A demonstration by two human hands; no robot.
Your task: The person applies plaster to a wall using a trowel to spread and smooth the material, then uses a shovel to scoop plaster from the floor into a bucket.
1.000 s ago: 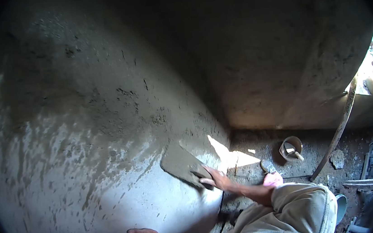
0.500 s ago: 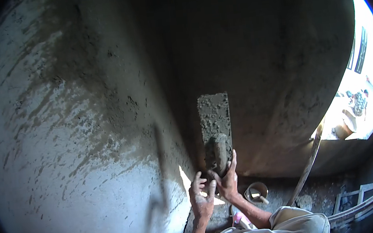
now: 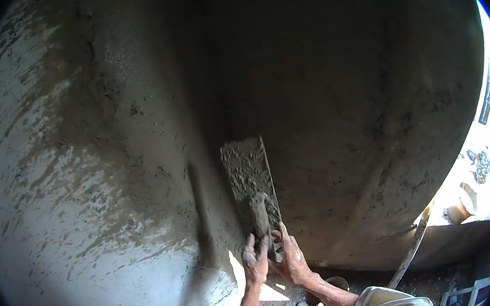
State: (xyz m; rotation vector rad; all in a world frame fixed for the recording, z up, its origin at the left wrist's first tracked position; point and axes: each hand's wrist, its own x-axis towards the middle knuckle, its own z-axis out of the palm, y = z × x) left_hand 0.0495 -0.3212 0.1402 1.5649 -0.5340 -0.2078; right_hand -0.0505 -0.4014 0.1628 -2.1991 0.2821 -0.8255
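A plastering float (image 3: 248, 167), a long flat blade crusted with grey mortar and a rounded handle on its near face, stands upright, tilted slightly left, by the corner of two walls. My left hand (image 3: 256, 262) closes about the lower end of the handle, its fingers pointing up. Around the blade's lower right edge my right hand (image 3: 293, 261) is closed, with its fingers partly hidden behind the float. The two hands are side by side, almost touching.
On the left, a pale wall (image 3: 122, 291) carries streaks of wet mortar. A dark plastered wall (image 3: 349, 118) rises ahead. A wooden pole (image 3: 411, 255) leans below a bright opening at right, where people and a container show outside. A bucket (image 3: 337, 283) and a pale frame (image 3: 472, 294) lie low.
The float has moved left and slightly down in view and now tilts left. My left hand has risen from below onto the handle's lower end; my right hand has shifted left and down with the float.
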